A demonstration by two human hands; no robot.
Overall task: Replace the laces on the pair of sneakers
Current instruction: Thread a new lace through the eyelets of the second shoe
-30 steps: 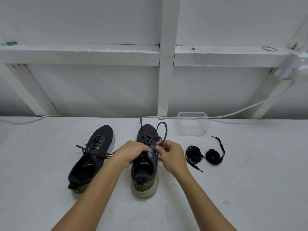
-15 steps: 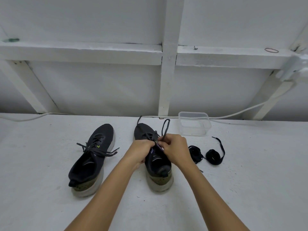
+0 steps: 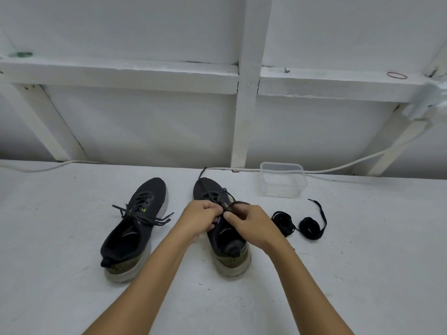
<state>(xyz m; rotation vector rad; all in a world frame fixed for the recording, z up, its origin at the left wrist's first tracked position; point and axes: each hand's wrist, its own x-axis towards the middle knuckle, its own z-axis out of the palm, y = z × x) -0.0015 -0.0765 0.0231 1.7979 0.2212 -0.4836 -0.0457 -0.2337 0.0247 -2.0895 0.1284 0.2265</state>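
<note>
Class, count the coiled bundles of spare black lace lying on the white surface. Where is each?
2. One coiled lace lies just right of the right hand; the other coiled lace lies further right, below the clear container. None seems hidden.

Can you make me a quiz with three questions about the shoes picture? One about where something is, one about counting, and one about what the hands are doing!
1. Where is the clear plastic box?
A. Behind the coiled black laces
B. Inside the left sneaker
C. Under the hands

2. How many coiled black laces lie beside the sneakers?
A. One
B. Two
C. Four

3. What are the left hand and right hand doing?
A. Lying flat on the table
B. Holding the box
C. Pinching the lace on the right sneaker

Answers: 1 A, the box sits farther back, near the wall. 2 B, two bundles lie right of the shoe. 3 C, both hands' fingers are curled on the lace.
</note>
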